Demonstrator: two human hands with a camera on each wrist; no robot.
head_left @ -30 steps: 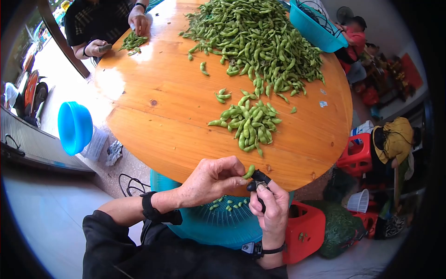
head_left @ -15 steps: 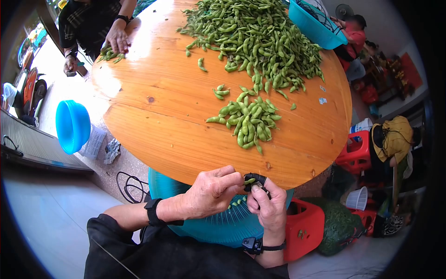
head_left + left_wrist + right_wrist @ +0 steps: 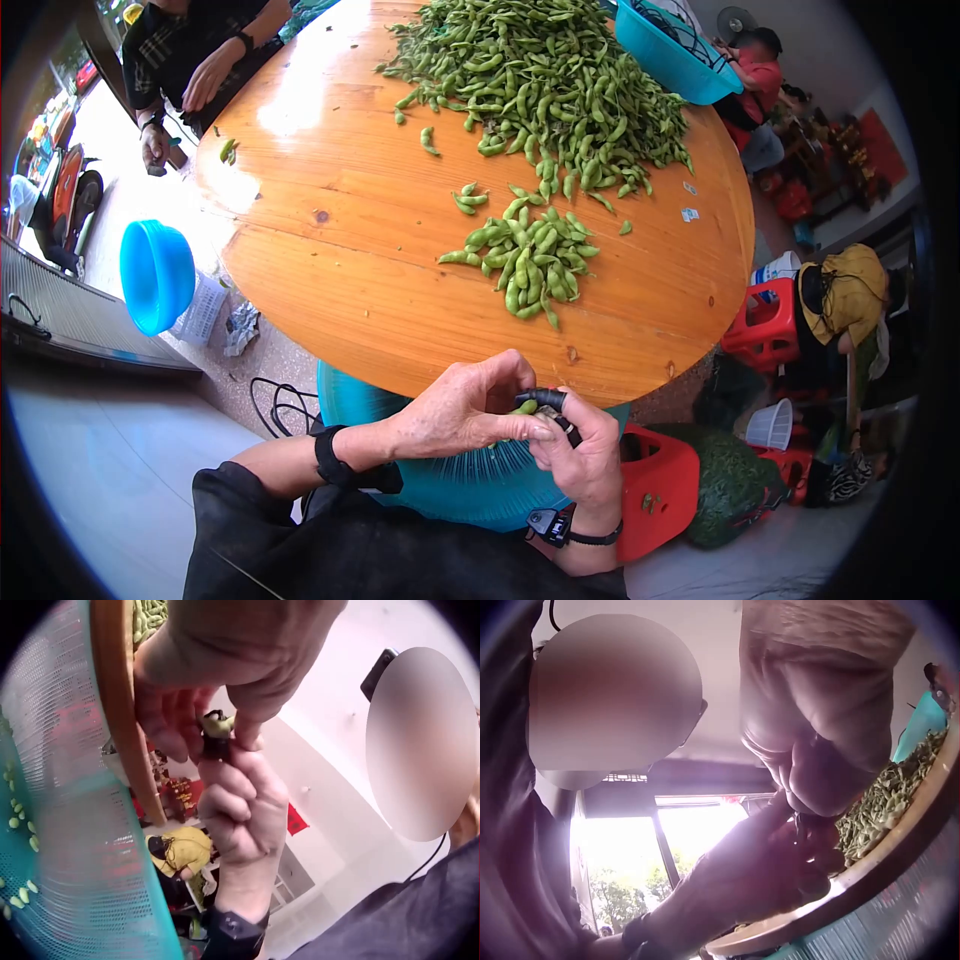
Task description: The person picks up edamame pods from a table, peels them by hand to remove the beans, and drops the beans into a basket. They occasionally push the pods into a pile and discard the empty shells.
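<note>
Two hands met over basin [image 3: 440, 490] below table [image 3: 350, 300] edge, left hand [image 3: 455, 410] pinching pod [image 3: 217, 724], right hand [image 3: 580, 455] clenched round black tool [image 3: 545, 400], probably so beans dropped into basin.

Sleeves: my black top, pushed up above my forearms.
Wrists: a black camera strap on each [image 3: 335, 458], [image 3: 560, 527].
Hands: bare, no gloves.

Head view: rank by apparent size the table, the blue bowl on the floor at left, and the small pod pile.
1. Table, by far the largest.
2. Small pod pile.
3. Blue bowl.
The pile and the bowl look close in size, and the bowl sits lower, farther from the camera, so their order is unsure.
</note>
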